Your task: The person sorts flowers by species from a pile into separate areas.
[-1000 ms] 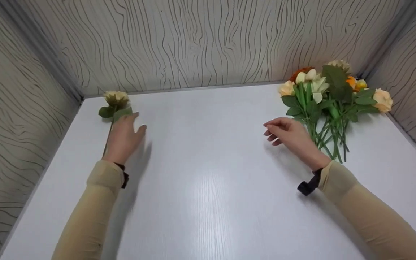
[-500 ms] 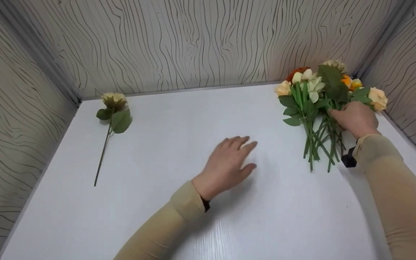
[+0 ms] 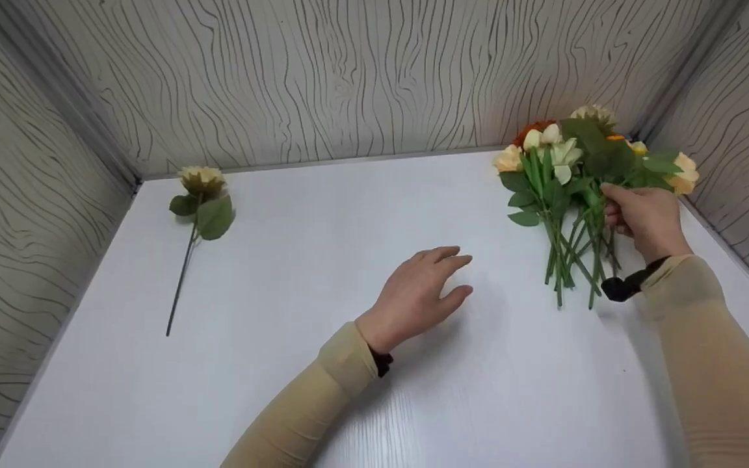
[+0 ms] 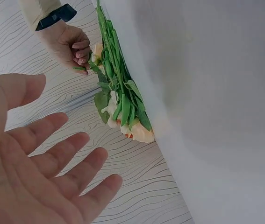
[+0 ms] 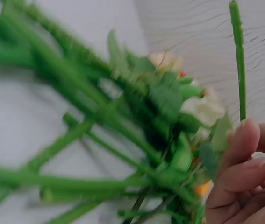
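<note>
My right hand (image 3: 651, 218) is at the right side of a bunch of artificial flowers (image 3: 566, 153) lying on the table. Its curled fingers pinch a green flower stem (image 5: 240, 70), whose cut end sticks up beyond them in the right wrist view. Which bloom belongs to that stem is hidden. My left hand (image 3: 413, 292) hovers palm down over the middle of the table, fingers spread and holding nothing; the left wrist view also shows its loose fingers (image 4: 71, 154). A single cream flower (image 3: 202, 182) with a long dark stem lies at the far left.
Crossing green stems (image 3: 560, 260) of the bunch point toward the front of the white table (image 3: 322, 221). Peach, white, red-orange and yellow blooms crowd the back right corner. Patterned walls (image 3: 348, 78) close off the back and both sides.
My left hand has left the cream flower and moved right to mid-table. My right hand has moved right to the bunch, taken a stem and shifted the leaves there slightly.
</note>
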`<control>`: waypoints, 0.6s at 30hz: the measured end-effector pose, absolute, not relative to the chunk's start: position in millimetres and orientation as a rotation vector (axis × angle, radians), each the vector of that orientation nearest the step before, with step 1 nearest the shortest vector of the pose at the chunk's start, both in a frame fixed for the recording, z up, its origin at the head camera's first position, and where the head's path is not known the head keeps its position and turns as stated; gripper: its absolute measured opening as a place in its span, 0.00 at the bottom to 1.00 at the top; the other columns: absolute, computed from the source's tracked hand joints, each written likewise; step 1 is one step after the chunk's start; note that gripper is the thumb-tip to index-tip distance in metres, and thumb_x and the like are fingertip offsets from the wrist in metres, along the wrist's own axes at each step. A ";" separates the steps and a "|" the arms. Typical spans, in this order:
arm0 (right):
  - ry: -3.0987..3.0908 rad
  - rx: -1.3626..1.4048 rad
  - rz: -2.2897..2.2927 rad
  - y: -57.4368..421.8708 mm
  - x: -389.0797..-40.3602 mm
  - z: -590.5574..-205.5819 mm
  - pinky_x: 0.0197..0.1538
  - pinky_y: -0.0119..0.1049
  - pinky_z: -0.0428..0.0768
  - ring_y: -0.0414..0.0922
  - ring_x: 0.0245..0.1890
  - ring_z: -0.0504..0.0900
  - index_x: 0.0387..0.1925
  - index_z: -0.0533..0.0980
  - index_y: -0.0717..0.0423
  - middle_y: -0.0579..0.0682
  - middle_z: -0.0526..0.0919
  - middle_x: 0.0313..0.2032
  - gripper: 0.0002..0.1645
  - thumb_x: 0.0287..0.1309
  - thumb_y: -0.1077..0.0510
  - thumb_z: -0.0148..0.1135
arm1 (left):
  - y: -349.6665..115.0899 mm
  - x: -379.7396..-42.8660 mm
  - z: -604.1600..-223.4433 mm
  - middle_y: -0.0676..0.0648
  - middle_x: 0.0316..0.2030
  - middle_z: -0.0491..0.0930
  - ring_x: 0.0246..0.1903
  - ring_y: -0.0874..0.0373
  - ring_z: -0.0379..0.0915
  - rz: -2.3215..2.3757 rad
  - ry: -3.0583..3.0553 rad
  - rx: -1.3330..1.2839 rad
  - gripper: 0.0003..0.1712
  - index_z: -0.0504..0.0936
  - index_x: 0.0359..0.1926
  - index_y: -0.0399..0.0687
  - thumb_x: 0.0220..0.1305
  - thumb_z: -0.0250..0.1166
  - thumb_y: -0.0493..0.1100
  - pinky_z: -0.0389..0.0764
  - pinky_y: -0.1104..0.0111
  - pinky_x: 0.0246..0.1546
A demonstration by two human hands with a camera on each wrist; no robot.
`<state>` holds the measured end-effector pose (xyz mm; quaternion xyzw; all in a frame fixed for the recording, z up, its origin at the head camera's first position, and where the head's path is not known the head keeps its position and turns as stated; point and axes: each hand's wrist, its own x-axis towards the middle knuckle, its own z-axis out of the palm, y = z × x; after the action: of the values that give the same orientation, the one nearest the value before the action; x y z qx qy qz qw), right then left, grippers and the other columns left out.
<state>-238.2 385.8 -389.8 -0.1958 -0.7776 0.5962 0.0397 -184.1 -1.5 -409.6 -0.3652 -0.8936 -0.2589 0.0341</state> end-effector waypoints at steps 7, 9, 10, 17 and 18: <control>-2.289 -0.414 1.767 328.8 -234.4 -375.7 0.24 0.29 0.78 0.39 0.22 0.81 0.43 0.81 0.59 0.45 0.83 0.26 0.26 0.64 0.39 0.67 | -16.6 -198.4 -394.1 0.55 0.63 0.78 0.64 0.62 0.71 -1.278 -2.709 -0.940 0.20 0.81 0.64 0.53 0.77 0.60 0.51 0.74 0.65 0.63; -2.356 -0.356 1.691 305.4 -236.1 -378.6 0.25 0.30 0.80 0.40 0.23 0.83 0.46 0.80 0.60 0.46 0.84 0.28 0.30 0.63 0.37 0.67 | -21.8 -203.8 -391.0 0.58 0.60 0.79 0.61 0.66 0.73 -1.455 -2.658 -0.873 0.19 0.82 0.63 0.54 0.77 0.59 0.51 0.74 0.65 0.62; -2.396 -0.313 1.655 292.9 -235.9 -380.0 0.26 0.30 0.81 0.42 0.25 0.84 0.47 0.80 0.60 0.47 0.85 0.29 0.31 0.63 0.36 0.66 | -24.3 -206.4 -389.7 0.59 0.59 0.80 0.59 0.67 0.74 -1.542 -2.627 -0.839 0.18 0.83 0.62 0.54 0.77 0.59 0.51 0.75 0.66 0.61; -2.527 0.178 1.539 208.5 -218.0 -400.9 0.29 0.36 0.85 0.52 0.27 0.85 0.39 0.83 0.56 0.55 0.85 0.30 0.22 0.66 0.40 0.67 | -37.8 -222.0 -389.0 0.63 0.52 0.83 0.51 0.68 0.79 -1.918 -2.414 -0.658 0.19 0.83 0.61 0.55 0.76 0.61 0.53 0.80 0.66 0.54; -2.543 0.257 1.494 198.9 -215.1 -404.9 0.29 0.36 0.85 0.51 0.26 0.85 0.38 0.83 0.55 0.53 0.84 0.29 0.19 0.66 0.42 0.67 | -39.4 -223.4 -389.6 0.63 0.51 0.84 0.51 0.68 0.79 -1.961 -2.389 -0.633 0.19 0.83 0.62 0.55 0.76 0.61 0.53 0.80 0.66 0.54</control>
<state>-215.1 198.9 -404.9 0.0864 -0.8555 0.5025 0.0906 -223.4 -39.4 -389.6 -0.2005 -0.7572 -0.6216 -0.0064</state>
